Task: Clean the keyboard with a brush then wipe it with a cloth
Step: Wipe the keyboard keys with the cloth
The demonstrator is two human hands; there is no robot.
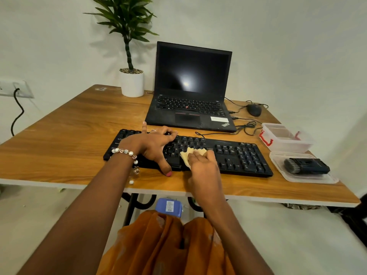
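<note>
- A black keyboard (228, 155) lies across the middle of the frame, near the front edge of the wooden tabletop (69, 139).
- The left hand (155, 144) lies flat on the left half of the keyboard with its fingers spread out, and its thumb reaches down past the front edge.
- The right hand (200, 162) is just beside it, curled round a small pale yellow cloth (186, 154) and pressing it onto the keys in the middle.
- The two hands are close together but I cannot tell if they touch.
- A black brush (306, 166) lies on a clear lid (325, 178) at the right of the frame, well apart from both hands.
- A clear box (286, 138) with red clips sits just behind the lid.
- An open black laptop (190, 90) stands behind the keyboard, with a mouse (254, 109) to its right.
- A plant in a white pot (132, 83) stands at the upper left.
</note>
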